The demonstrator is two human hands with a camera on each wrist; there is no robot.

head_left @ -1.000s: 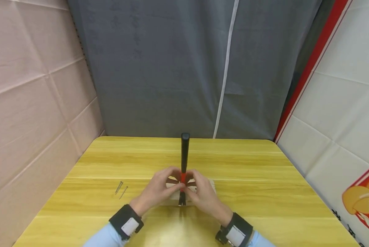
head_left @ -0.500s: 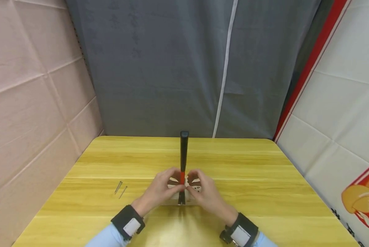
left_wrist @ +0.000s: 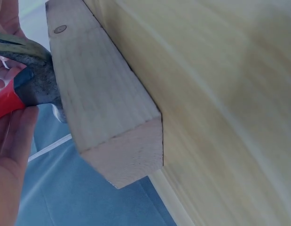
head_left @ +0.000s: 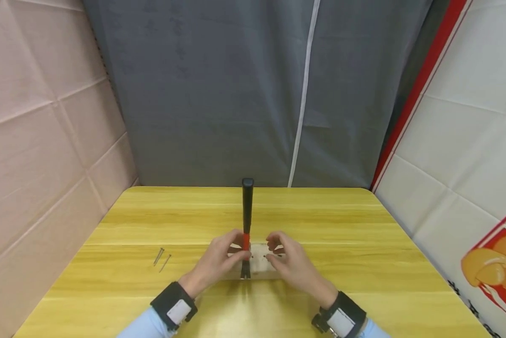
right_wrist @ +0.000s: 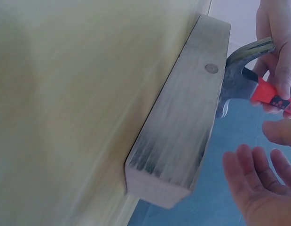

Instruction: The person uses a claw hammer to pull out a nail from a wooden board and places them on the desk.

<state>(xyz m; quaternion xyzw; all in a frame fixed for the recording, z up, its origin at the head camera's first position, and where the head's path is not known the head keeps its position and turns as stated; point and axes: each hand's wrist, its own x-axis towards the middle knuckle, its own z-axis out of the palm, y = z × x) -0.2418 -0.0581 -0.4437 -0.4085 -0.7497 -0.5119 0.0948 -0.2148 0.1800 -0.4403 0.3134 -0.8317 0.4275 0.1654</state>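
Note:
A claw hammer point(head_left: 247, 206) with a black grip and red neck stands upright, its head down on a pale wooden block point(head_left: 261, 267). The left hand point(head_left: 220, 257) pinches the red neck between thumb and fingers; in the right wrist view that hand point(right_wrist: 281, 59) is behind the hammer head point(right_wrist: 237, 84). Apart from the hammer, over the block's right part, the right hand point(head_left: 294, 263) has its fingers loosely bent with nothing between them. The block point(left_wrist: 98, 75) has a round knot on its side in the left wrist view. Small dark dots mark its top.
Two nails point(head_left: 158, 257) lie on the yellow wood-grain table point(head_left: 109, 286), left of the block. A grey curtain point(head_left: 219, 94) hangs behind the table. Cloth walls stand at both sides, the right wall point(head_left: 455, 159) edged in red.
The right hand has let go of the hammer's neck and moved right, baring more of the block's top. The left hand keeps its hold, and the hammer stays upright. The view has shifted slightly.

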